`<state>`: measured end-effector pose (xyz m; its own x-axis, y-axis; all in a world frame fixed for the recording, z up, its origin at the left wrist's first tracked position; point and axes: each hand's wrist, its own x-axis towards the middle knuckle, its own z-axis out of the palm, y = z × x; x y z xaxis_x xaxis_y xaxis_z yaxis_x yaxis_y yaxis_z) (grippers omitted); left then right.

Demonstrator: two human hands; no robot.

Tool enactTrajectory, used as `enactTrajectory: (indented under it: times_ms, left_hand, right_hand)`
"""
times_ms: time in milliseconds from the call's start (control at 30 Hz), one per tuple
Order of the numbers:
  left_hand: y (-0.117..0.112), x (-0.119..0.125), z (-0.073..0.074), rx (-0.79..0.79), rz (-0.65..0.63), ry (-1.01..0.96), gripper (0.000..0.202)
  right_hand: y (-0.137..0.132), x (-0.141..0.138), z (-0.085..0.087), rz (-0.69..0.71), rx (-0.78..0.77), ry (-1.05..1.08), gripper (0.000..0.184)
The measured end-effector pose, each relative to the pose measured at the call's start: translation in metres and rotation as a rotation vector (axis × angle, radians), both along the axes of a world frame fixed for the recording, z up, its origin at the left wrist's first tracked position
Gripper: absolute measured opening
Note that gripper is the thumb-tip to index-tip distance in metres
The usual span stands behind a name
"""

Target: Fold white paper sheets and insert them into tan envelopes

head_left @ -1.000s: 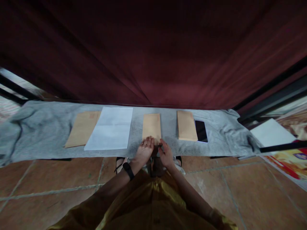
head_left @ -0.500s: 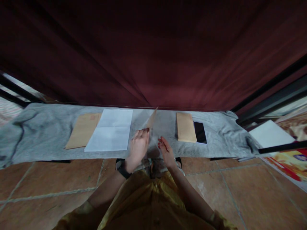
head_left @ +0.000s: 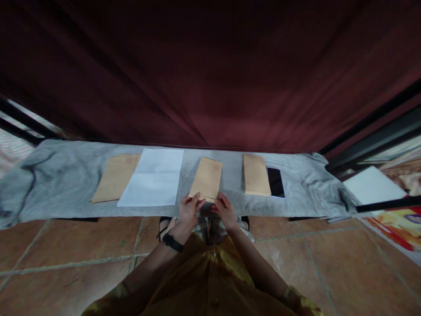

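A brown envelope (head_left: 208, 179) lies slightly tilted on the grey cloth (head_left: 52, 175) in front of me. My left hand (head_left: 189, 209) pinches its near left corner. My right hand (head_left: 224, 209) grips its near right edge with bent fingers. A black band sits on my left wrist. To the left lies a white sheet of paper (head_left: 153, 177), partly covering another brown envelope (head_left: 115, 177). To the right lies a third brown envelope (head_left: 255, 174) beside a black phone (head_left: 275, 181).
A dark red curtain (head_left: 210, 79) hangs behind the cloth. Brown floor tiles (head_left: 66, 254) lie below the cloth's near edge. At the right are black metal bars (head_left: 378, 140), a white sheet (head_left: 373, 184) and a colourful printed package (head_left: 401, 226).
The middle envelope was lifted and turned over by my left hand, and now lies flat again, slightly tilted. Both hands now hold its near end.
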<state>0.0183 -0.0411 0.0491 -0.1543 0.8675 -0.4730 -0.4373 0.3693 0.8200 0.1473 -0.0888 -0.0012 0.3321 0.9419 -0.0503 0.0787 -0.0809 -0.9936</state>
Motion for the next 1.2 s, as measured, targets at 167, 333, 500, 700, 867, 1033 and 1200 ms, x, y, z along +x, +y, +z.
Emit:
enactTrajectory:
  times_ms: [167, 333, 500, 700, 867, 1033, 1200]
  left_hand:
    - [-0.006, -0.004, -0.009, -0.074, -0.099, 0.06, 0.027]
    - [-0.017, -0.015, -0.017, -0.077, -0.183, 0.114, 0.032]
    - [-0.037, -0.031, -0.025, 0.17, -0.304, 0.521, 0.022]
    - [-0.046, -0.023, -0.02, 0.862, -0.748, 1.276, 0.044]
    - [-0.045, -0.011, -0.038, 1.023, -0.928, 1.608, 0.064]
    - [-0.042, -0.013, -0.049, 1.025, -0.99, 1.721, 0.066]
    - [-0.041, -0.013, -0.049, 1.038, -1.028, 1.763, 0.067]
  right_hand:
    - [0.003, 0.005, 0.0, -0.006, -0.111, 0.2, 0.05]
    - [0.008, 0.012, 0.007, 0.007, -0.157, 0.026, 0.05]
    - [0.011, 0.025, 0.005, 0.023, -0.17, -0.19, 0.049]
    - [0.012, 0.035, 0.006, 0.015, -0.149, -0.643, 0.04]
    - [0.011, 0.039, 0.008, 0.027, -0.127, -0.841, 0.039]
    - [0.004, 0.036, 0.012, 0.014, -0.137, -0.913, 0.039]
    - [-0.014, 0.019, 0.017, 0.213, 0.095, -0.914, 0.042]
